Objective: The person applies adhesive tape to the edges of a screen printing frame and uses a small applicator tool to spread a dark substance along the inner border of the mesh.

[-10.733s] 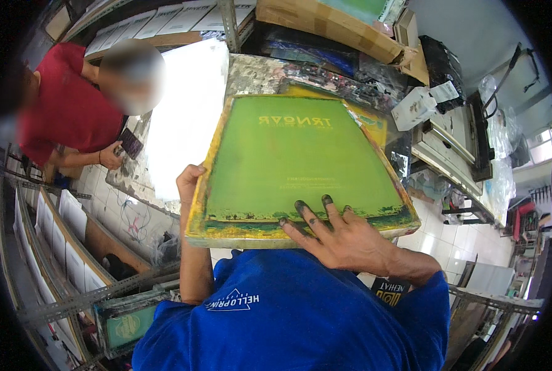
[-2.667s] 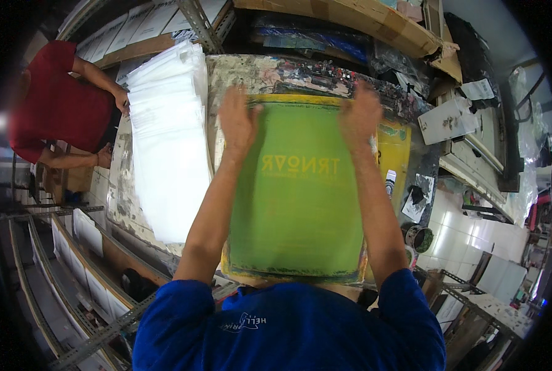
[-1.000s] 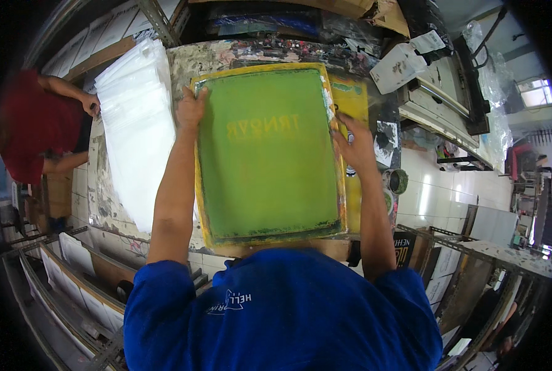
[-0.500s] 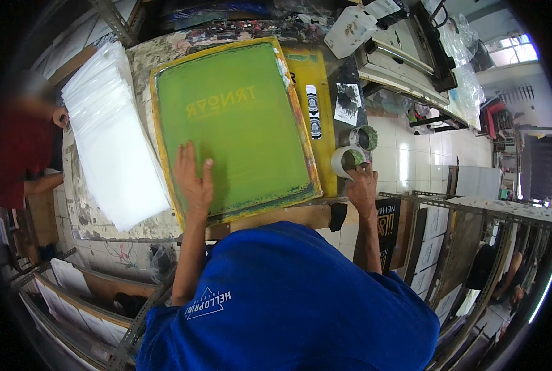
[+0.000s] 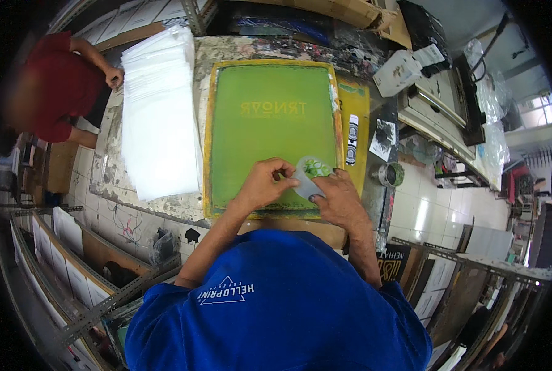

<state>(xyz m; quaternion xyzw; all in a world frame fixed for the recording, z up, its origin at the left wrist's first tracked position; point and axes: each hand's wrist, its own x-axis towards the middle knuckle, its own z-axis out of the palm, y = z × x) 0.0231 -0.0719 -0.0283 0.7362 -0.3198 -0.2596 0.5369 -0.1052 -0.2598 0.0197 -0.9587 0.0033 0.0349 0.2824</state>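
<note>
Now holds the white roll [image 5: 305, 187], no longer at the table's [image 5: 108, 164] right edge but over the near right part of the green screen [image 5: 270, 142], and so handles the roll rather than the screen. Clasps it in the right hand [image 5: 344, 198], and brings the left hand's [image 5: 263, 184] fingertips to its left side, perhaps pinching its edge, too small to tell.

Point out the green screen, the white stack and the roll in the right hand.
Green screen [image 5: 270, 141]: head view, middle of its green face.
White stack [image 5: 159, 120]: head view, middle of its top sheet.
Roll [image 5: 305, 185]: head view, its pale wall.
</note>
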